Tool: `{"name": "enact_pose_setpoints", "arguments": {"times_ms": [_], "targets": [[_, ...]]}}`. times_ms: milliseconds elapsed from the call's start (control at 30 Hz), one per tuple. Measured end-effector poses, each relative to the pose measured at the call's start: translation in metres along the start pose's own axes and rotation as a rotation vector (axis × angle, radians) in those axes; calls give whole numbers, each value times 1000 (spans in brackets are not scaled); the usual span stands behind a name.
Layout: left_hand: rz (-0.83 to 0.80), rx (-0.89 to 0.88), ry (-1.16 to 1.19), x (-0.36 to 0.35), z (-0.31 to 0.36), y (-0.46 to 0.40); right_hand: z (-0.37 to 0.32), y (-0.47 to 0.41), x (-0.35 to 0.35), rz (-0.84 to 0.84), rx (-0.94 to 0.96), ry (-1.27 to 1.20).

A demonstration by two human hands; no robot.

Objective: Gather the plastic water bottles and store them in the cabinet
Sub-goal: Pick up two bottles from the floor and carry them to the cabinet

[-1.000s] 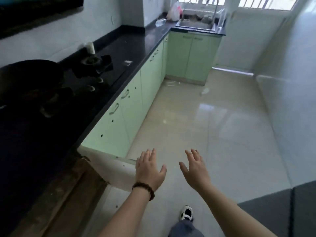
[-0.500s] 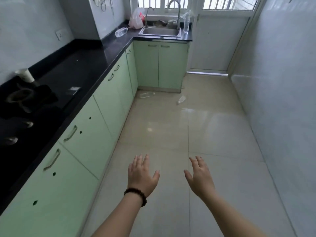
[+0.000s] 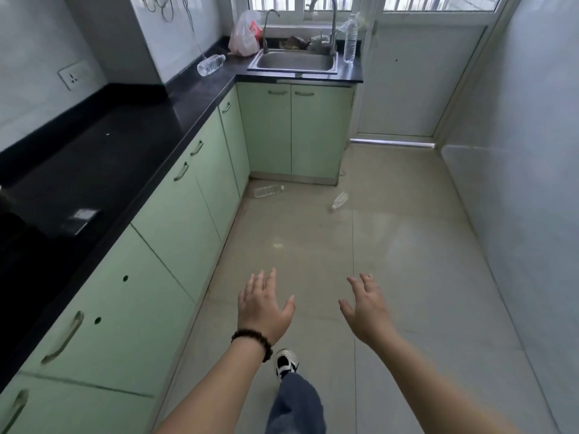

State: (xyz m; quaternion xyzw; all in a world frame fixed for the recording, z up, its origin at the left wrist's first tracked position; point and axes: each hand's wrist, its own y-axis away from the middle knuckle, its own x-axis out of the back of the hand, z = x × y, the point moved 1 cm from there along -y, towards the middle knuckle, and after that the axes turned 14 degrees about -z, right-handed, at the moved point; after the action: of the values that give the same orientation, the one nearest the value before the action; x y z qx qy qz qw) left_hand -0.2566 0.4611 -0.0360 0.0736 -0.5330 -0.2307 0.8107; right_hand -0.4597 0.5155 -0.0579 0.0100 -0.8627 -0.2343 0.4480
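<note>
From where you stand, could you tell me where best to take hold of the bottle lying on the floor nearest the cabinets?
Probably round the middle of the bottle, coming from above with the fingers wrapped across its width. It lies on its side on the floor, roughly parallel to the cabinet base, cap pointing right, so its round body is exposed on top.

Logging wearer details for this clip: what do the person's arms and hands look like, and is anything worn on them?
Both forearms are bare, with no sleeves and no gloves in view. The left hand has a bracelet of dark round beads around its wrist. The right hand and its wrist show nothing worn. I can make out no rings or watch.
</note>
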Motion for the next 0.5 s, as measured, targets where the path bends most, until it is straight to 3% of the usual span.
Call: {"name": "enact_pose_setpoints", "arguments": {"times_ms": [233, 500], "targets": [[-17, 25, -12, 75, 10, -180, -47, -178, 80, -11, -14, 5], [-53, 54, -33, 137, 32, -341, -67, -324, 142, -12, -47, -33]]}}
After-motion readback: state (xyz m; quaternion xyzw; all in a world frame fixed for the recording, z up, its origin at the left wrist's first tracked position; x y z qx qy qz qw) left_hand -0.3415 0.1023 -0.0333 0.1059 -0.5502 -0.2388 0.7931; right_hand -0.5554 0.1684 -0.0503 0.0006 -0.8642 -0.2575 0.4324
